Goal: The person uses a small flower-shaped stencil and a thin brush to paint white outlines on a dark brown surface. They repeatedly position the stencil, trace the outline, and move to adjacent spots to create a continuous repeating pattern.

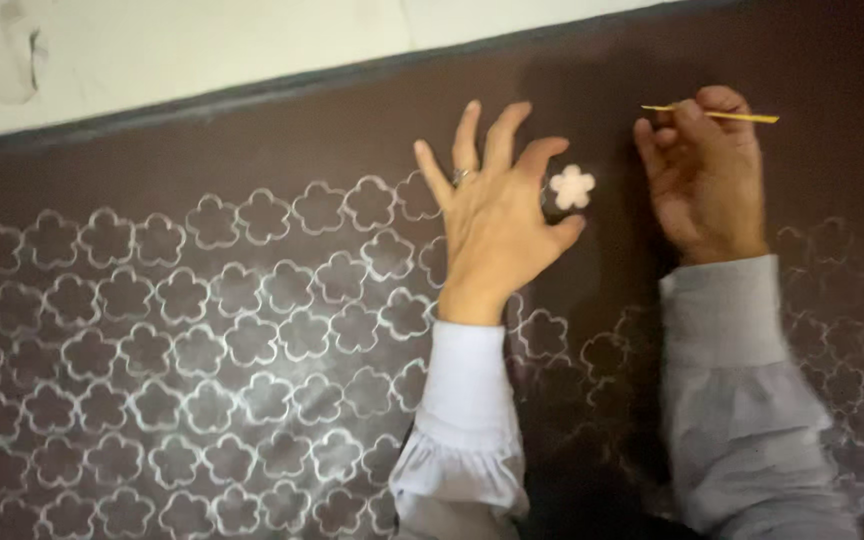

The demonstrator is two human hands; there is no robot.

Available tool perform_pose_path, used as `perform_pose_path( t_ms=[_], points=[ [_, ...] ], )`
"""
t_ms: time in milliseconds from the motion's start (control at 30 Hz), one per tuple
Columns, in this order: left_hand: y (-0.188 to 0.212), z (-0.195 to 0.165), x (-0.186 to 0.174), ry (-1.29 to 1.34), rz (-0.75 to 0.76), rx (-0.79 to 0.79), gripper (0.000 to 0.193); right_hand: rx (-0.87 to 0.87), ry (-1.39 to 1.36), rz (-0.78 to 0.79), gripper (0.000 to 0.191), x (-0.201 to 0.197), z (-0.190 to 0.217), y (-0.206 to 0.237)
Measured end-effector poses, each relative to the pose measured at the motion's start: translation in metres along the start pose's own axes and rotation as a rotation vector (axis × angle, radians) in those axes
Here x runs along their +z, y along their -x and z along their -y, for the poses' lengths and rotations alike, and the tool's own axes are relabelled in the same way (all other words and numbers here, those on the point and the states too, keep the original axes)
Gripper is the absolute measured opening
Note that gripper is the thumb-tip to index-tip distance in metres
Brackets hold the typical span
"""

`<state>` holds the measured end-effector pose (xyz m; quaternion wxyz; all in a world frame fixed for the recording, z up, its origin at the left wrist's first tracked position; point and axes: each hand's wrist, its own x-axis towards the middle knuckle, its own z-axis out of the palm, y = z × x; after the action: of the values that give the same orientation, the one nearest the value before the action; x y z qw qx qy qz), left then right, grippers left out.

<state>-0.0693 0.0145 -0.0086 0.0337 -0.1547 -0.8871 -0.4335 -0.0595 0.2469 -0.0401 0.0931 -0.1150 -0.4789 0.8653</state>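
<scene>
Covering the dark brown cloth [252,130], white flower outlines [202,340]; left hand [497,225] spread open, right hand [702,180] clamped on yellow stick [742,117].

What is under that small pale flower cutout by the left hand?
The flower cutout lies flat on the dark brown cloth, in a bare patch beside rows of white flower outlines. The left hand steadies it by its fingertips. Whatever lies directly beneath is covered.
</scene>
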Motion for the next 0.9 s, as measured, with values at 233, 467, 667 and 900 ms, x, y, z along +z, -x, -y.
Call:
perform_pose_path(
  t_ms=[233, 467, 667, 900],
  points=[
    [0.004, 0.006, 0.005, 0.017, -0.012, -0.008, 0.048, 0.037, 0.282, 0.146, 0.013, 0.003, 0.006, -0.001],
    [0.005, 0.009, 0.003, -0.035, -0.043, 0.003, 0.033, -0.066, 0.363, 0.115, 0.013, 0.020, -0.005, 0.005],
    [0.005, 0.007, 0.001, -0.041, -0.028, 0.005, 0.030, -0.159, 0.492, 0.182, 0.015, 0.028, -0.006, 0.005],
    [0.004, 0.006, 0.001, -0.039, -0.030, 0.007, 0.034, -0.212, 0.540, 0.224, 0.022, 0.029, -0.010, 0.009]
  ],
)
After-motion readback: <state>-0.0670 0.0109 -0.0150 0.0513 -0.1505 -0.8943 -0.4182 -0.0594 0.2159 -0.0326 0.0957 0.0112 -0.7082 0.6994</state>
